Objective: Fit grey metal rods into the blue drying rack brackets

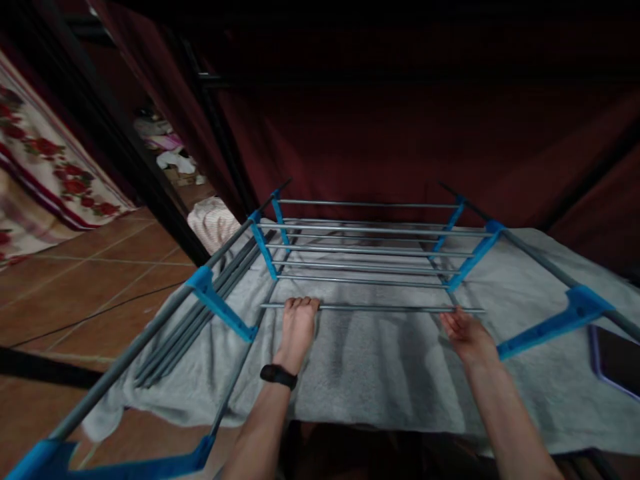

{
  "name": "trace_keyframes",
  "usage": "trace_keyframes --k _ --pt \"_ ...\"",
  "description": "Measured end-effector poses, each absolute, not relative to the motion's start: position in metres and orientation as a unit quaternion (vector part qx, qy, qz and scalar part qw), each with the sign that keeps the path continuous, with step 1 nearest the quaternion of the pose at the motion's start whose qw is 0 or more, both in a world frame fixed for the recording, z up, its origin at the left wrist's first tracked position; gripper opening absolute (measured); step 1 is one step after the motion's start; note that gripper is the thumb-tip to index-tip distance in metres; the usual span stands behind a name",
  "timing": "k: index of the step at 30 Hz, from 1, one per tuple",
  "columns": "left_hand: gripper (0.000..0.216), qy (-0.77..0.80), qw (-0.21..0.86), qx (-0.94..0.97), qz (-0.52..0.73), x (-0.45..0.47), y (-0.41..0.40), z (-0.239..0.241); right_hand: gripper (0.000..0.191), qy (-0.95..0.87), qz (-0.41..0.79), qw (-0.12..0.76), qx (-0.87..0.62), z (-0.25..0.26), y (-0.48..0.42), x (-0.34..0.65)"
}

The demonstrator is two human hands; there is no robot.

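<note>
A drying rack (pixel 360 248) of grey metal rods and blue plastic brackets lies over a grey towel (pixel 380 373). My left hand (pixel 298 325), with a black band on its wrist, has its fingers curled over a loose grey rod (pixel 380 309) near that rod's left end. My right hand (pixel 466 333) is at the same rod's right end, fingers bent around it from below. The rod lies across the rack, in front of the fitted rods.
A dark phone (pixel 614 360) lies on the towel at the right edge. Orange floor tiles (pixel 90 267) spread to the left, with a floral cloth (pixel 45 160), a pale bundle (pixel 213 223) and dark red curtains (pixel 400 140) behind.
</note>
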State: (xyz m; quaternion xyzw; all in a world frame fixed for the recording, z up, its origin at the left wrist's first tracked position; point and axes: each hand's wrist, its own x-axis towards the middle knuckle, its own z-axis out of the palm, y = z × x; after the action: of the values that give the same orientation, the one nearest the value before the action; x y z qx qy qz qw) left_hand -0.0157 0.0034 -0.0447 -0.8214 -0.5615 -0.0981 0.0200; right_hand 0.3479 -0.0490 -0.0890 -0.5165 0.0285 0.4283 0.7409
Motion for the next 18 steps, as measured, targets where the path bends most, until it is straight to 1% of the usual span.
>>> trace_keyframes --k 4,10,18 --pt "0.036 -0.574 0.000 -0.814 -0.086 -0.016 0.003 -0.044 0.015 0.053 0.426 0.724 -0.541 -0.099 -0.047 0.363" --pt "0.032 -0.562 -0.003 -0.824 -0.068 -0.013 0.000 -0.044 0.017 0.072 0.429 0.696 -0.571 -0.104 -0.045 0.371" --pt "0.031 -0.568 -0.044 -0.820 -0.059 -0.015 -0.004 -0.047 0.021 0.041 0.459 0.684 -0.566 -0.113 -0.044 0.370"
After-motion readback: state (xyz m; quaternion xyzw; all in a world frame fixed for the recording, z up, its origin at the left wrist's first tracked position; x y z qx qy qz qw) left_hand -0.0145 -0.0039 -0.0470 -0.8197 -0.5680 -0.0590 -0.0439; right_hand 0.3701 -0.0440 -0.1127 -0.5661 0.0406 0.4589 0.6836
